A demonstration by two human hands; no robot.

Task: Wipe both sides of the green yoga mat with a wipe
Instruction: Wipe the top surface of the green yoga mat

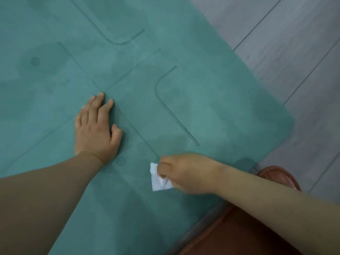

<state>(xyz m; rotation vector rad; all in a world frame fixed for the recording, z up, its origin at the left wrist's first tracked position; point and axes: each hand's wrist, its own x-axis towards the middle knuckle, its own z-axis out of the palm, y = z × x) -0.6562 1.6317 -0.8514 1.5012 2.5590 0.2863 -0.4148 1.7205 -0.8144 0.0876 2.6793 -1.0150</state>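
The green yoga mat (211, 92) lies flat on the floor and fills most of the view, with thin printed alignment lines and darker damp patches on it. My left hand (95, 126) rests palm down on the mat near its middle, fingers straight. My right hand (185, 172) grips a folded white wipe (159, 181) and holds it against the mat close to the near edge. The rounded corner of the mat shows at the right.
Grey wood-look floor (294, 43) lies beyond the mat's right edge. A reddish-brown slipper or garment (276, 175) sits at the lower right, next to the mat's near edge.
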